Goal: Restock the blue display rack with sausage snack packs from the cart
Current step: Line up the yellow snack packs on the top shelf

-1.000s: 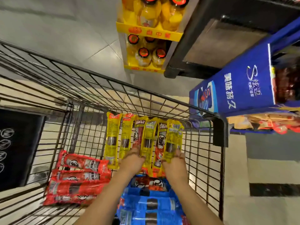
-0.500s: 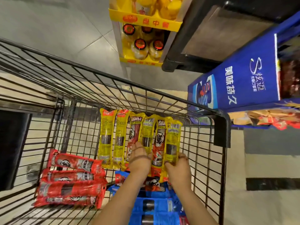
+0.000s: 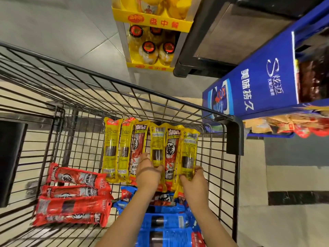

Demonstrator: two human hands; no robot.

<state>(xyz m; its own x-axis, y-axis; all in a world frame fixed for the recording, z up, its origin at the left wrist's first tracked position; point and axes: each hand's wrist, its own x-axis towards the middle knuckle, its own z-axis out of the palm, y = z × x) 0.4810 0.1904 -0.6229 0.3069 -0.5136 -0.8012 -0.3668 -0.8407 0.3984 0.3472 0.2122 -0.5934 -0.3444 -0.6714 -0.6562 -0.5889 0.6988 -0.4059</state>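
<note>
Both hands reach into the wire cart [image 3: 178, 102] and hold a fanned row of yellow sausage packs [image 3: 156, 148]. The left hand [image 3: 148, 173] has its grip curled round the middle packs; the right hand [image 3: 195, 182] pinches the rightmost pack, thumb on its face. Left of the left grip, two more yellow packs lean upright against the cart wall, and further left red packs [image 3: 71, 198] lie stacked. Beneath both grips sit blue packs [image 3: 165, 221]. Up and right of the right grip stands the blue display rack [image 3: 258, 82], printed "美味持久". Ahead, a yellow bottle stand [image 3: 153, 22] reads "鱼中餐".
</note>
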